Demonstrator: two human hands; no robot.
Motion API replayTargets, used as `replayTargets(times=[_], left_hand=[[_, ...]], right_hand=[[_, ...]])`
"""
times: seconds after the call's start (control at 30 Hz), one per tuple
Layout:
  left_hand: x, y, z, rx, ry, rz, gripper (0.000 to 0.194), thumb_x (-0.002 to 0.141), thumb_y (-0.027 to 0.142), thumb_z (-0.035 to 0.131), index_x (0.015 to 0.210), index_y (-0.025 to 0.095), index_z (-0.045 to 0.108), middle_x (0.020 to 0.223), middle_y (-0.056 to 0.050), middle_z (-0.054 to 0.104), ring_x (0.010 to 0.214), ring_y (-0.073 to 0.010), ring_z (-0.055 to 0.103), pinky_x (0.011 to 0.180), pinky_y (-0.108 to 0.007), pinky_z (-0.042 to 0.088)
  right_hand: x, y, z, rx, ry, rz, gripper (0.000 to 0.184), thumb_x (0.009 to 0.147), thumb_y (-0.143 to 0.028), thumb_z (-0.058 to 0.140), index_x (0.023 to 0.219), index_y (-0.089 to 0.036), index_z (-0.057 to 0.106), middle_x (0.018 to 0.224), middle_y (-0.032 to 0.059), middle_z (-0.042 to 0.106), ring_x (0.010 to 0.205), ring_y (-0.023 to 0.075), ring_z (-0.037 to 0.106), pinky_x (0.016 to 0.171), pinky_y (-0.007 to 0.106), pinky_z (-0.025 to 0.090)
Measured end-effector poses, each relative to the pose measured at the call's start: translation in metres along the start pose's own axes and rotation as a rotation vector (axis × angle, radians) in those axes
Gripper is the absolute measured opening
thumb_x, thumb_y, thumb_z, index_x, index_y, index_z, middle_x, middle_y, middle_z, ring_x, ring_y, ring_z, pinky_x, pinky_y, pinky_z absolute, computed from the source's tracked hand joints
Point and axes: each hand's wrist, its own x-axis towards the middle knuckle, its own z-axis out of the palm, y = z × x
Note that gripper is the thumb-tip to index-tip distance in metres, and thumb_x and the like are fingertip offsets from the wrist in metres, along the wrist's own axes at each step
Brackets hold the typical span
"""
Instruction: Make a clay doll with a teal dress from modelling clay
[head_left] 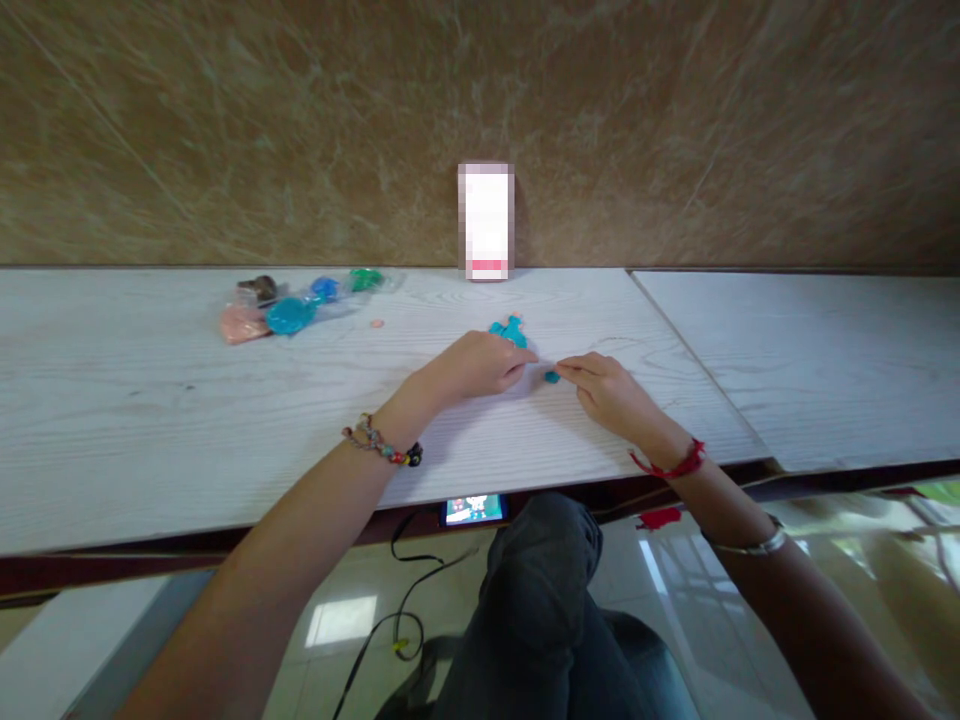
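Observation:
My left hand (484, 364) rests over the white table with its index finger stretched to the right and the other fingers curled. Whether anything is inside those curled fingers is hidden. Just behind it lies a flat light-blue clay shape (510, 331) with small peach bits at its top, partly covered by the hand. A small dark-teal lump of clay (552, 377) sits on the table between my hands. The fingertips of my right hand (606, 392) reach to its edge, fingers stretched out together and thumb apart from them.
Bagged clay stands at the back left: peach (244, 324), light blue (291, 315), brown (259, 289), darker blue (324, 290) and green (366, 279). A peach clay bit (377, 323) lies nearby. A blurred phone (487, 222) leans on the wall; another screen (474, 509) is below the table edge.

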Motion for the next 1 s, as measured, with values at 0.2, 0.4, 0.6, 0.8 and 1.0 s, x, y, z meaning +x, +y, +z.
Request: replayTargets(times=[0.2,0.4,0.6,0.8,1.0], left_hand=[[-0.001,0.006,0.003,-0.068,-0.029,0.051,0.032,0.089,0.023,0.040,0.108,0.021,0.066,0.093,-0.008,0.071,0.080,-0.0188,0.065,0.067,-0.029,0.043],[0.000,0.013,0.001,-0.086,-0.071,0.090,0.033,0.091,0.023,0.039,0.115,0.022,0.062,0.086,-0.008,0.071,0.074,-0.0183,0.065,0.062,-0.026,0.041],[0.001,0.014,0.000,-0.081,-0.096,0.089,0.031,0.090,0.022,0.040,0.109,0.022,0.065,0.085,-0.008,0.070,0.074,-0.0188,0.065,0.062,-0.026,0.041],[0.002,0.017,0.001,-0.089,-0.116,0.069,0.031,0.091,0.023,0.040,0.111,0.023,0.064,0.084,-0.007,0.070,0.074,-0.0200,0.065,0.064,-0.028,0.042],[0.003,0.018,0.001,-0.101,-0.174,0.080,0.032,0.091,0.022,0.040,0.112,0.026,0.064,0.087,-0.007,0.071,0.076,-0.0214,0.065,0.064,-0.028,0.041]], right_hand=[[0.001,0.001,0.000,-0.029,-0.075,-0.010,0.037,0.086,-0.006,0.039,0.105,-0.017,0.068,0.110,0.0127,0.064,0.098,0.0234,0.056,0.083,0.039,0.045],[-0.001,-0.001,0.000,-0.012,-0.076,0.030,0.040,0.083,-0.002,0.037,0.104,-0.017,0.068,0.111,0.0120,0.062,0.100,0.0228,0.055,0.083,0.037,0.044],[-0.001,-0.001,0.004,-0.003,-0.059,0.046,0.045,0.082,0.000,0.036,0.109,-0.018,0.066,0.113,0.0121,0.061,0.103,0.0223,0.055,0.085,0.038,0.043],[0.000,-0.001,0.003,-0.002,-0.064,0.047,0.045,0.081,-0.001,0.036,0.110,-0.017,0.066,0.114,0.0129,0.061,0.102,0.0234,0.056,0.084,0.039,0.046],[-0.001,0.000,0.002,0.045,0.003,0.074,0.049,0.078,0.000,0.035,0.113,-0.018,0.065,0.114,0.0115,0.061,0.103,0.0224,0.057,0.087,0.039,0.047]])
